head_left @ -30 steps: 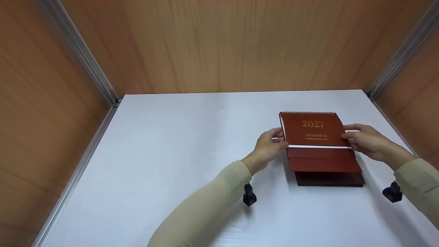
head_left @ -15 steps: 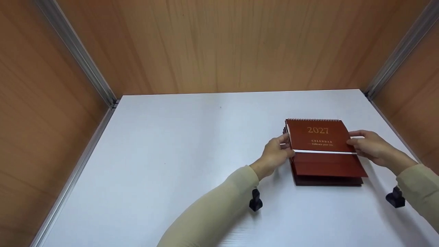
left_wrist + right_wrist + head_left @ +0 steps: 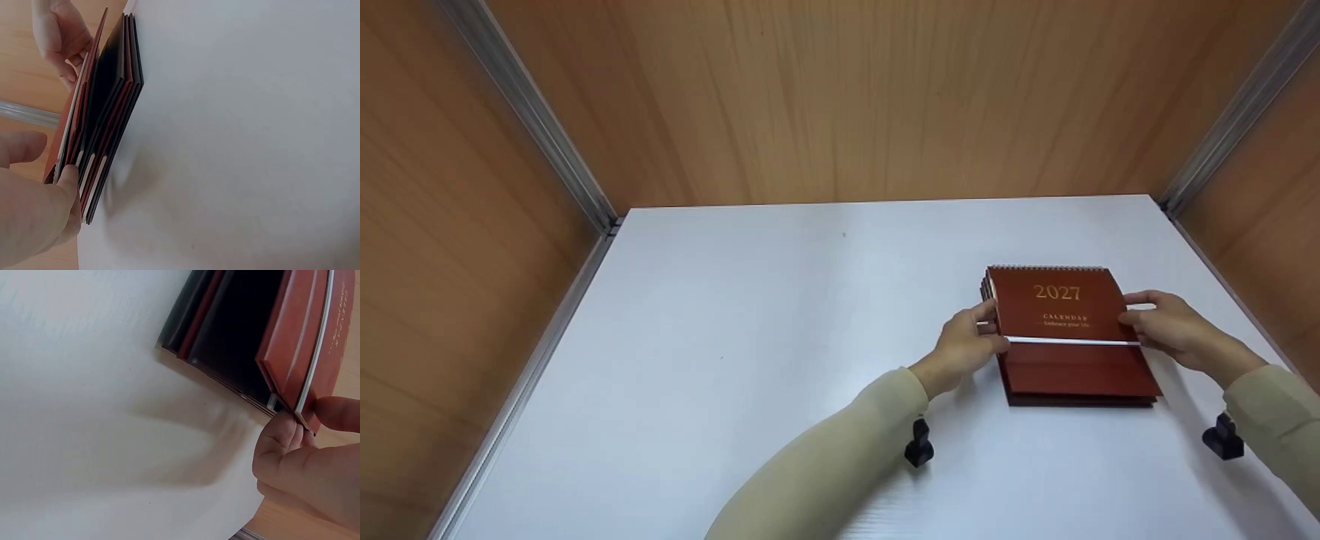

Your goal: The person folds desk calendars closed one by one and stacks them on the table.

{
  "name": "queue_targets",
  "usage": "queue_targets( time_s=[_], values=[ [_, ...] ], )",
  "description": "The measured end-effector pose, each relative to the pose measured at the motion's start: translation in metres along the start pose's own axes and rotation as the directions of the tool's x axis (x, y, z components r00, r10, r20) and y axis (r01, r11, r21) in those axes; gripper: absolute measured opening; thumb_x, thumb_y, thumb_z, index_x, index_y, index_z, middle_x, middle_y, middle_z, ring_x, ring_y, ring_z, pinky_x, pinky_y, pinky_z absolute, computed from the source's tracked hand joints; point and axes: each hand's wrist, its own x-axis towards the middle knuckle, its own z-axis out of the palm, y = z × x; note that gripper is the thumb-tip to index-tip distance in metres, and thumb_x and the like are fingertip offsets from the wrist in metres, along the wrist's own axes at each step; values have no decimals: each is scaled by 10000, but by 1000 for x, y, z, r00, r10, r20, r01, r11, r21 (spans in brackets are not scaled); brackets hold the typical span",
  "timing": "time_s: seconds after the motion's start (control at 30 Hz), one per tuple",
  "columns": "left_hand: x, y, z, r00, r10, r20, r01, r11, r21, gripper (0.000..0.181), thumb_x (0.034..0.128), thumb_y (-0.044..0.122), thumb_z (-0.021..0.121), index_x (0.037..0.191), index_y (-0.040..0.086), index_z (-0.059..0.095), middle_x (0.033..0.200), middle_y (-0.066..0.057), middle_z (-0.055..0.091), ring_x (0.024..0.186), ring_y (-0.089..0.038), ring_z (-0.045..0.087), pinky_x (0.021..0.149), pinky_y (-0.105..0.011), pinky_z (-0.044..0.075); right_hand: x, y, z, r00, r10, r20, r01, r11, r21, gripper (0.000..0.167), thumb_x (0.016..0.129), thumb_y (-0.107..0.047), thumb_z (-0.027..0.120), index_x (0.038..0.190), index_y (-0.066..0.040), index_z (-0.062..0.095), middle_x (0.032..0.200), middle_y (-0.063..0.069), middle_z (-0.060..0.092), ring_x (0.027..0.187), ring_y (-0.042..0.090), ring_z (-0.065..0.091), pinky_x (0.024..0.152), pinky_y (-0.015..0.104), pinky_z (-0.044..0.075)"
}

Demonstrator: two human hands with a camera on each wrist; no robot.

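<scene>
A dark red desk calendar (image 3: 1057,304) with a wire-bound top edge and gold "2027" lettering is held between both hands, at the right of the head view. My left hand (image 3: 960,349) grips its left edge. On the opposite edge, my right hand (image 3: 1174,330) pinches the calendar between thumb and fingers. Beneath it lies a stack of similar dark and red calendars (image 3: 115,121), mostly hidden from above. The right wrist view shows a dark wedge-shaped gap between the held calendar's front part and the stack (image 3: 197,332).
The white tabletop (image 3: 720,360) extends left and in front of the calendars. Wood-grain panels (image 3: 840,97) with grey metal corner rails (image 3: 540,112) enclose it at the back and sides. A small black device (image 3: 919,446) hangs below the left sleeve.
Both hands have moved the held calendar slightly right and down toward the near side. Its front edge now sits closer over the stack, and less of the dark gap shows.
</scene>
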Motion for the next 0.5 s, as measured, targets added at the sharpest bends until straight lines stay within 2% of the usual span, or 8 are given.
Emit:
queue_targets(
  time_s=[0.1, 0.2, 0.3, 0.5],
  values=[
    [-1, 0, 1, 1000, 1, -3, -1, 1000, 19, 766, 904, -95, 703, 1605, 112, 476, 1288, -28, 708, 1246, -184, 664, 989, -290, 586, 0, -1, 1, 1000, -5, -5, 5, 1000, -8, 638, 1093, -124, 473, 1576, 171, 179, 1038, -25, 656, 895, 39, 592, 778, 236, 555],
    [-2, 0, 1, 1000, 10, -4, -9, 999, 52, 750, 907, -82, 710, 1596, 122, 495, 1283, -17, 717, 1261, -187, 659, 994, -286, 580, 0, -1, 1, 1000, -14, -12, 13, 999, -36, 632, 1093, -126, 468, 1569, 179, 187, 1088, 11, 668, 917, 33, 606, 796, 239, 563],
    [-3, 0, 2, 1000, 14, -11, -13, 997, 80, 746, 908, -70, 718, 1592, 134, 504, 1289, 3, 711, 1247, -169, 663, 989, -275, 577, 1, 0, 1, 1000, -24, -19, 23, 998, -59, 625, 1091, -124, 465, 1563, 186, 197, 1166, 84, 662, 938, 32, 613, 809, 232, 568],
    [-3, -1, 4, 1000, 7, 0, -7, 997, 82, 764, 916, -53, 722, 1607, 171, 486, 1338, 55, 667, 1222, -125, 650, 950, -256, 584, 3, 2, 2, 999, -41, -26, 38, 995, -94, 618, 1089, -116, 448, 1557, 199, 196, 1317, 263, 595, 977, 41, 612, 823, 210, 564]
  ],
)
